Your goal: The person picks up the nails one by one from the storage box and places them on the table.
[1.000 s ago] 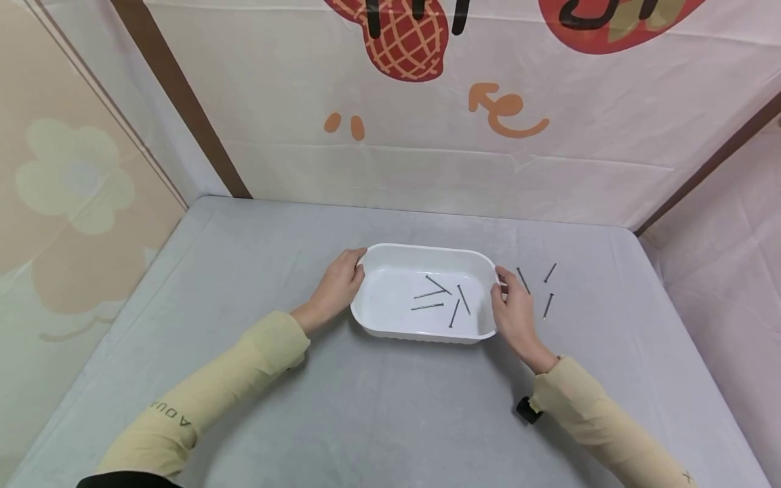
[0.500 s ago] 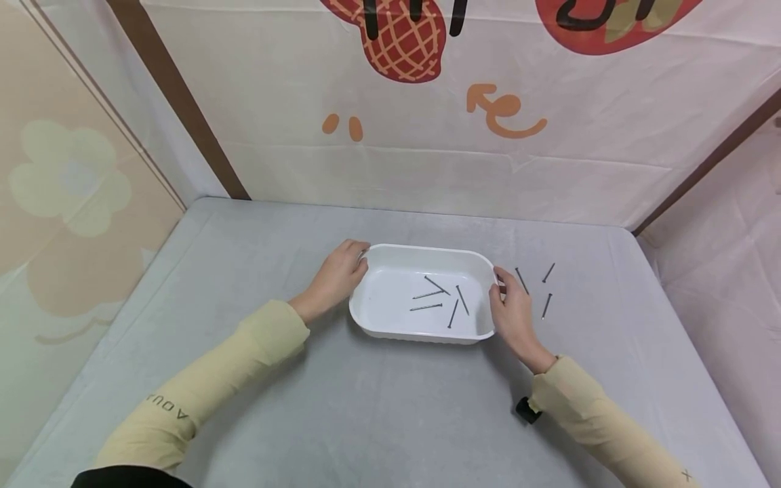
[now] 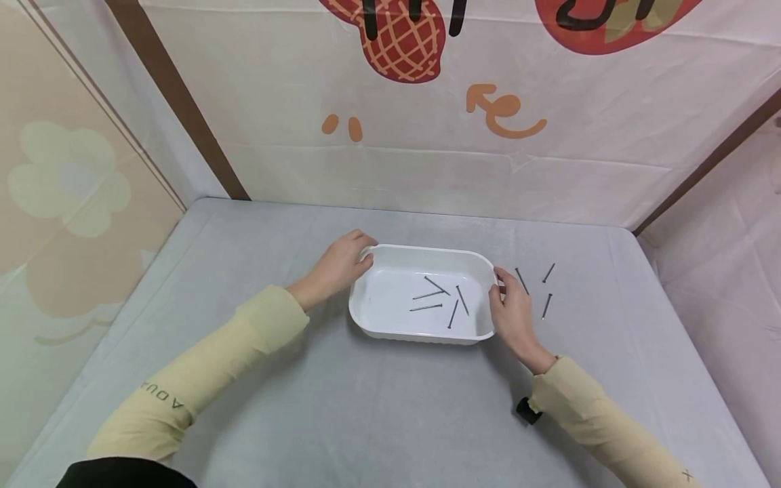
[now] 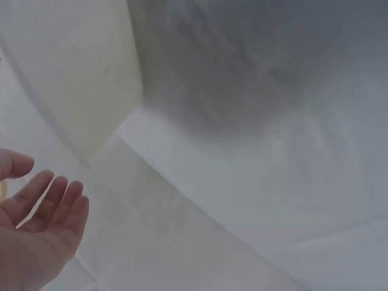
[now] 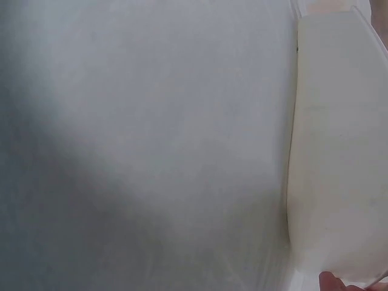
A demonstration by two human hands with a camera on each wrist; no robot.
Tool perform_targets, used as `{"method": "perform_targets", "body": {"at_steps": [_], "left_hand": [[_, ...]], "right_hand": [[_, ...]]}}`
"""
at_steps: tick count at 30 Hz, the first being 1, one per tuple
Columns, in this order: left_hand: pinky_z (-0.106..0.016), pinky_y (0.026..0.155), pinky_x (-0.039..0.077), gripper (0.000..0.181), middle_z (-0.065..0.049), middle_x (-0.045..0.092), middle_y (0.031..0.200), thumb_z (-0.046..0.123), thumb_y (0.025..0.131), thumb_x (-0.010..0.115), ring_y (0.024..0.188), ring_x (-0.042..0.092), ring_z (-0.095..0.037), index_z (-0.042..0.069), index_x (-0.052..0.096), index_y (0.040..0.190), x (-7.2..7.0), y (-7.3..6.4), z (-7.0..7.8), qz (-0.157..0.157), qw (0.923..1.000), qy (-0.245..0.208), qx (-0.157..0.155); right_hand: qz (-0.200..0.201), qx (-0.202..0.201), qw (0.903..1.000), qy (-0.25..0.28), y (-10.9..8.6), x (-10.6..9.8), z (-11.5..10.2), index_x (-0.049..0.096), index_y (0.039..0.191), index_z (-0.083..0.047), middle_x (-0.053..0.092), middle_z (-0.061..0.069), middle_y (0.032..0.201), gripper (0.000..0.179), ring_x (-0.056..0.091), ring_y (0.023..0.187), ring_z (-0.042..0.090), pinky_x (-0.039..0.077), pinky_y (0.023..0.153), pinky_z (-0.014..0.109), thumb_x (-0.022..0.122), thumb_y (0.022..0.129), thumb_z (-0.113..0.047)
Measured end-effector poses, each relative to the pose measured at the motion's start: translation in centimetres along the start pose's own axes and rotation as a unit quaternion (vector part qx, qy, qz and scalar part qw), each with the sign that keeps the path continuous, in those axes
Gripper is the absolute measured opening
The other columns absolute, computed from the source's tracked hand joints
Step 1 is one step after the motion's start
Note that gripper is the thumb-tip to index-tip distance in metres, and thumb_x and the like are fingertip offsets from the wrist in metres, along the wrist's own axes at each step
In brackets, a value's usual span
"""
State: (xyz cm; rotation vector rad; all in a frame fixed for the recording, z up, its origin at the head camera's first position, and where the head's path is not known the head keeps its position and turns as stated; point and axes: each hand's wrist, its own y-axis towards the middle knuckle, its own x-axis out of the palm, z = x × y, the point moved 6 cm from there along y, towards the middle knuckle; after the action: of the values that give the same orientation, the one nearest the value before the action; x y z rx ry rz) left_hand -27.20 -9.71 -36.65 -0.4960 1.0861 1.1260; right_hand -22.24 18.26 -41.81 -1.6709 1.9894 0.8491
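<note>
White tray (image 3: pixel 384 293) lies on the worktop (image 3: pixel 372 407), long axis left-right, right end gripped by the right hand (image 3: pixel 514 313); left hand (image 3: pixel 335 268), fingers parted from thumb, at far-left corner.

Right of the white tray (image 3: pixel 384 291), the right grip (image 3: pixel 517 317) hides some of the rim (image 3: pixel 424 338); below the tray, the right wrist view cuts this grip's fingers (image 5: pixel 329 282).

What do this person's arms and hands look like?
Both sleeves, left and right, are loose and pale yellow. Dark lettering marks the left one; a small dark X the right. A small black object sits at the right cuff. Left hand and right hand are ungloved.
</note>
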Motion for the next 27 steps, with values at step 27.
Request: {"method": "perform_targets", "body": {"at_steps": [27], "left_hand": [[-0.035, 0.079, 0.046, 0.027, -0.012, 0.057, 0.11, 0.008, 0.087, 0.052, 0.092, 0.055, -0.024, 0.001, 0.061, 0.111, -1.2, 1.6, 2.6, -0.074, 0.995, 0.047, 0.049]], "right_hand": [[-0.003, -0.011, 0.9999, 0.003, 0.0, 0.0, 0.0, 0.041, 0.132, 0.003, 0.049, 0.021, 0.126, 0.04, 0.055, 0.102, 0.032, 0.05, 0.079, 0.042, 0.037, 0.094, -0.011]]}}
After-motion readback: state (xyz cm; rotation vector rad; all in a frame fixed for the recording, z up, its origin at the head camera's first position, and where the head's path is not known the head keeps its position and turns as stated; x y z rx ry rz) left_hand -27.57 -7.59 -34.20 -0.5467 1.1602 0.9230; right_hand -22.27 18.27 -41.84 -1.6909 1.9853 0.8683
